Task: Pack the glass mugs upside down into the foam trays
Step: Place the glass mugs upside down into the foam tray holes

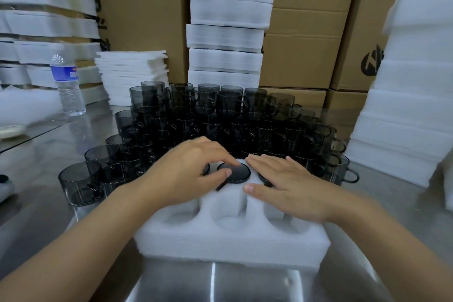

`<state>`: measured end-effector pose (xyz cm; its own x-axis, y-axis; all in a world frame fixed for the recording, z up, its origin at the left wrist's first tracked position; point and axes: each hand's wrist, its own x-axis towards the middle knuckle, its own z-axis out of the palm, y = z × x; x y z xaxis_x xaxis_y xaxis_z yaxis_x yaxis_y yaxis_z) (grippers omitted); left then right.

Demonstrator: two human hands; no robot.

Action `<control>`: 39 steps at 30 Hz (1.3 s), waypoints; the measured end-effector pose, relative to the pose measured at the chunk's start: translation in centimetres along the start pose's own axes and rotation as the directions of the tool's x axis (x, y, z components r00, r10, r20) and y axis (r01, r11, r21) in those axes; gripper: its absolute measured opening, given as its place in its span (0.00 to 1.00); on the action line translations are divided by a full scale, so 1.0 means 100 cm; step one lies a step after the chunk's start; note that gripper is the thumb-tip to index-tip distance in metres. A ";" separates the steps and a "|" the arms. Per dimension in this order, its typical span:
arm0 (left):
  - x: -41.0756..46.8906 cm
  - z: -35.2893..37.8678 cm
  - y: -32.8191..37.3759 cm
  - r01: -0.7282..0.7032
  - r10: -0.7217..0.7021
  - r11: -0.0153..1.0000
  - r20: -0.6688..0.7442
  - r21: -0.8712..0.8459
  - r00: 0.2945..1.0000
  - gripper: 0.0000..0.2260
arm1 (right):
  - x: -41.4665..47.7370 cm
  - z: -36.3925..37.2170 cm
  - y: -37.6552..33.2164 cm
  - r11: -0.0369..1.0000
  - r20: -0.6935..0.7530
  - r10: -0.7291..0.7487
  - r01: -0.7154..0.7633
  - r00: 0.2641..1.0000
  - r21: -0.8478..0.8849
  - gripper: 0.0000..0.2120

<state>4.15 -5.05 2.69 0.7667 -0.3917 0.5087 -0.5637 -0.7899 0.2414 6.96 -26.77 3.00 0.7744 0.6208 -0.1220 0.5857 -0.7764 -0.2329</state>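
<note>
A white foam tray (232, 240) lies on the steel table in front of me, with two rows of round holes. In its far row sit three dark smoked-glass mugs, bottoms up; the middle mug (235, 172) shows its round base. My left hand (188, 174) lies over the far-left mug, fingertips touching the middle one. My right hand (286, 189) rests flat with straight fingers on the far-right mug. The three near holes hold nothing. Behind the tray stands a big stacked heap of loose mugs (220, 117).
Stacks of white foam trays rise at the back centre (228, 27), at the right (411, 86) and at the left (46, 22). A water bottle (67, 81) stands at the left on the table. Cardboard boxes (306, 32) line the back wall.
</note>
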 end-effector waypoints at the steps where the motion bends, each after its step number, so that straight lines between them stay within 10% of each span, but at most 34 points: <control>1: 0.000 -0.004 -0.002 0.027 -0.026 1.000 -0.068 0.010 0.997 0.09 | 0.000 0.000 0.000 1.000 -0.006 0.001 -0.001 1.000 0.000 0.44; 6: -0.001 -0.025 -0.019 0.392 -0.348 0.919 -0.368 0.050 0.862 0.04 | -0.002 0.001 0.000 1.000 -0.025 -0.009 0.009 1.000 0.013 0.43; 13: -0.012 -0.047 -0.032 0.709 -0.717 0.559 -0.179 0.430 0.673 0.09 | -0.001 0.002 0.001 1.000 -0.037 -0.010 0.010 0.999 0.005 0.39; 26: -0.024 -0.075 -0.027 0.608 -0.833 0.495 0.139 0.621 0.536 0.18 | -0.001 0.001 0.001 1.000 -0.032 -0.010 0.011 0.999 0.010 0.42; 39: -0.021 -0.053 -0.026 0.516 -0.740 0.585 0.153 0.626 0.654 0.04 | -0.002 0.000 -0.001 1.000 -0.019 0.002 -0.002 1.000 0.004 0.41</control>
<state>2.38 0.37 5.40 0.9662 0.2564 0.0278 0.2578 -0.9595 -0.1134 6.74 -26.79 3.01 0.7801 0.6170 -0.1039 0.5832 -0.7771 -0.2365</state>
